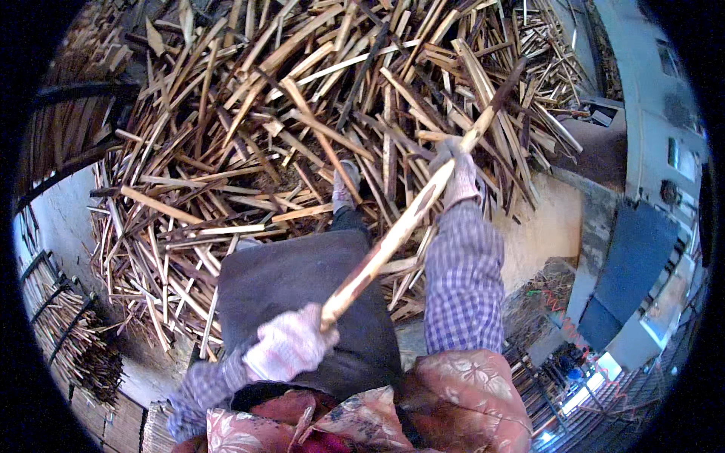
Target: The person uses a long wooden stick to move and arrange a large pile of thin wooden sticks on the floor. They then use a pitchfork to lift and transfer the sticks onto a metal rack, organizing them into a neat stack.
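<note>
A long, partly barked wooden stick slants across my front, from near my lap up to the right. My left hand, in a pale knitted glove, is closed round its lower end. Farther up, my gloved right hand grips the same stick with the arm stretched forward. The stick's dark far tip reaches over the heap of split wood. A dark cloth covers my lap beneath the stick. Some of the right fingers are hidden behind the wood.
My shoe stands among the loose sticks. Bundled sticks lie in a rack at the left. To the right are a pale wall, a blue-grey panel and a low ledge. Cluttered gear lies at the lower right.
</note>
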Action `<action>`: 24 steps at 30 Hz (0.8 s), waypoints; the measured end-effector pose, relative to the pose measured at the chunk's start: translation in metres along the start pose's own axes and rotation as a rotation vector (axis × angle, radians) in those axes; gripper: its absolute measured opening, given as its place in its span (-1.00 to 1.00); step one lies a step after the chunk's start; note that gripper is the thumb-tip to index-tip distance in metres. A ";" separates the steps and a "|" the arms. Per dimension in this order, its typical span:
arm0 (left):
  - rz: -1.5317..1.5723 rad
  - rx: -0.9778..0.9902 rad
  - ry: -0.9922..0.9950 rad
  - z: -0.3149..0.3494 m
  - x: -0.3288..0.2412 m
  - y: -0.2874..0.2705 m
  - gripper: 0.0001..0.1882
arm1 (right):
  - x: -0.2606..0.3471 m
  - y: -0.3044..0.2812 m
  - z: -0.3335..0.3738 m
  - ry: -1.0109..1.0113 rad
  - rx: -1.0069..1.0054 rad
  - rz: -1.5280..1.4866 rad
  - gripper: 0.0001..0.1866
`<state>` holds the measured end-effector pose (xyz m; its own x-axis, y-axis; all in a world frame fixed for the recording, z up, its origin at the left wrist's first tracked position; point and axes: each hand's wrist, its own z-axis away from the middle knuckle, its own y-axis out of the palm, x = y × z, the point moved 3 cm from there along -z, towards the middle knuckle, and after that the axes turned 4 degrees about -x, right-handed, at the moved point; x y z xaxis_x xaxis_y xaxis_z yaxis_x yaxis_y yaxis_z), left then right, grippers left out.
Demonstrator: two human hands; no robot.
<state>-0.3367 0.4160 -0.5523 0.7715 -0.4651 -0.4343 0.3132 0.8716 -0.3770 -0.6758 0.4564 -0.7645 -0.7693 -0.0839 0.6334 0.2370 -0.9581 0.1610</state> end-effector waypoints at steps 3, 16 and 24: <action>0.227 0.200 -0.230 0.071 0.010 -0.001 -0.46 | 0.006 0.020 0.119 -0.019 -0.105 0.051 -0.84; 0.134 0.421 -0.372 0.132 0.049 -0.023 -0.28 | 0.036 0.059 0.165 0.091 -0.034 0.117 -0.85; 0.189 0.558 -0.479 0.078 0.054 0.006 -0.32 | 0.087 0.014 -0.029 0.085 -0.018 0.467 -0.86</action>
<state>-0.2500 0.4081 -0.5140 0.9562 -0.2928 0.0003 0.2872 0.9381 0.1937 -0.7565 0.4275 -0.7287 -0.6289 -0.5278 0.5709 0.5589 -0.8173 -0.1399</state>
